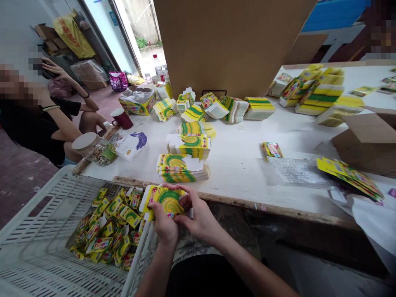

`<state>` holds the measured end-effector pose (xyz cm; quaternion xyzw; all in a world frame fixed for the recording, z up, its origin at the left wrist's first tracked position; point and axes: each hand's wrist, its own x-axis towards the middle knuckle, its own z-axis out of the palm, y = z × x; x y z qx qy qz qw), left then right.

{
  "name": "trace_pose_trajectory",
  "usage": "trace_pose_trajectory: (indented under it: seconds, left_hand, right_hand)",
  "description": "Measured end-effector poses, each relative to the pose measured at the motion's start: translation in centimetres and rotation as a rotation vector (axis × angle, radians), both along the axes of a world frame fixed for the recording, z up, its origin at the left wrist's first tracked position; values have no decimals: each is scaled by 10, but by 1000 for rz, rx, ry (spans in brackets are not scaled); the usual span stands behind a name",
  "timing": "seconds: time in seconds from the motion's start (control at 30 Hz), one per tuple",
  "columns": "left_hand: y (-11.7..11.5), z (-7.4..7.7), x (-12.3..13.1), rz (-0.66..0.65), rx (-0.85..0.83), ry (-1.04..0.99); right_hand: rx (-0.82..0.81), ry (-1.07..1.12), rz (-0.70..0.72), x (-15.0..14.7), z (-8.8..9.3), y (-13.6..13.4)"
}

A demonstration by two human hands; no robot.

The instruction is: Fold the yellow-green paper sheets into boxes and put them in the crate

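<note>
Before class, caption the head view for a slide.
Left hand and right hand hold yellow-green printed cardboard packaging near a pale plastic crate.

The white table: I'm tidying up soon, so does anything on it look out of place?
Perhaps one small carton: it lies by itself beside loose clear plastic, well apart from the stacked cartons, so it looks stray.

Daylight from doorway (pixel 142 22); dark shadow under table (pixel 235 142); edges stretched, soft.

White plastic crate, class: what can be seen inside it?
The white plastic crate holds a pile of small yellow boxes. Upper ones show; whatever lies beneath them is covered.
</note>
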<state>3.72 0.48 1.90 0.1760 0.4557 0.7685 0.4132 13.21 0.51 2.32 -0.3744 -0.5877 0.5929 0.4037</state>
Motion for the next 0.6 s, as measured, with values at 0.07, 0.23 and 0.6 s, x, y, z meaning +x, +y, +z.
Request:
trace_pose_trajectory:
  seconds: [0.07,0.23,0.6]
  left_hand:
    - [1,4,1,-40,20,-41]
    - [-4,0,1,-68,-47,42]
    - [7,8,-24,-13,-23,-4]
  right_hand:
    - [-9,-44,12,-1,-2,-3]
    - [-10,-39,24,4,-3,-1]
    - [348,-278,32,-13,5,-14]
